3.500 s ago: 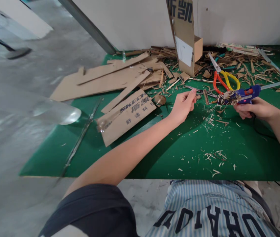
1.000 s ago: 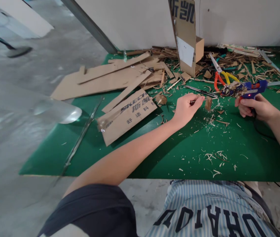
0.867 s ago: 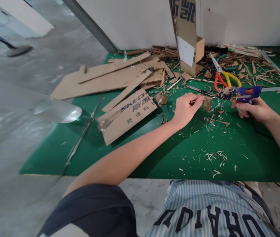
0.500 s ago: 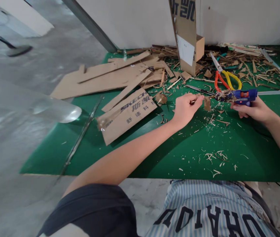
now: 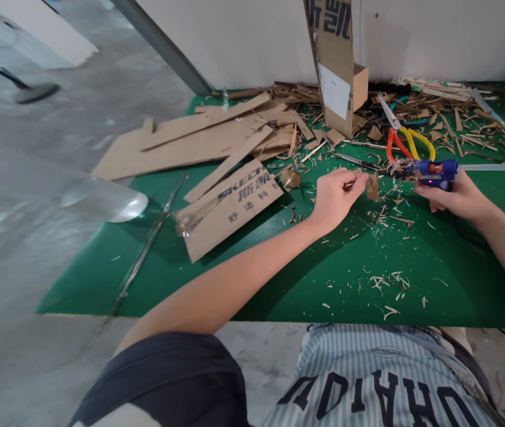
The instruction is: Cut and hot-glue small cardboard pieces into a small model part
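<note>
My right hand (image 5: 450,193) is wrapped round a blue hot glue gun (image 5: 441,172), which points left. Brown and white scraps cling to its front end, and a clear glue stick (image 5: 492,168) runs out of its back. My left hand (image 5: 338,196) is closed in a pinch on a small piece of cardboard (image 5: 372,187), right by the gun's nozzle. Scraps hide the nozzle tip, so I cannot tell whether it touches the cardboard. Scissors (image 5: 406,130) with red and yellow handles lie just behind the gun.
An upright cardboard piece (image 5: 336,71) stands at the back. Cardboard sheets (image 5: 217,136) and a printed piece (image 5: 235,207) lie at left. Scraps (image 5: 452,118) are heaped along the back of the green table (image 5: 252,284). A small round cardboard piece (image 5: 290,178) lies beside my left hand.
The glue gun in my right hand has shifted slightly left, closer to the cardboard piece. My left hand has hardly moved.
</note>
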The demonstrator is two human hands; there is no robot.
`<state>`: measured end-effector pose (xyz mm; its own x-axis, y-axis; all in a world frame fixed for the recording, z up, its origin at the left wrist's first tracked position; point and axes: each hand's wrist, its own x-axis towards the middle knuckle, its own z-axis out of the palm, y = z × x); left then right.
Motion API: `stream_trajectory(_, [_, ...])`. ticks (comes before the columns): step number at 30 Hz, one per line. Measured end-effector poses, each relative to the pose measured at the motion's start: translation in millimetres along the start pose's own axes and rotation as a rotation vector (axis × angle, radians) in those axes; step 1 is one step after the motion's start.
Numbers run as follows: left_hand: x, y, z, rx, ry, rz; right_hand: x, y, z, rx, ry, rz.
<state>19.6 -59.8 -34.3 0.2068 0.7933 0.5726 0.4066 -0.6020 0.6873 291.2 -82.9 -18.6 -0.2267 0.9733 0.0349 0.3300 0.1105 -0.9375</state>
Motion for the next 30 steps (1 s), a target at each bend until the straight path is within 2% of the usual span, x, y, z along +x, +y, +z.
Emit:
stream_trajectory(5, [2, -3, 0.3, -0.059, -0.029, -0.041, -1, -6, 0, 0.082, -0.048, 0.004])
stream_trajectory(13, [4, -4, -1.1, -0.123, -0.066, -0.097, -1, -7, -2, 0.077, -0.067, 0.031])
stream_trajectory(20, [4, -1, -3.9, -0.196, -0.131, -0.207, 0, -8, -2, 0.15, -0.098, 0.013])
stream_trajectory(30, [5, -5, -1.5, -0.281, -0.145, -0.285, 0, -11, -4, 0.205, -0.138, 0.027])
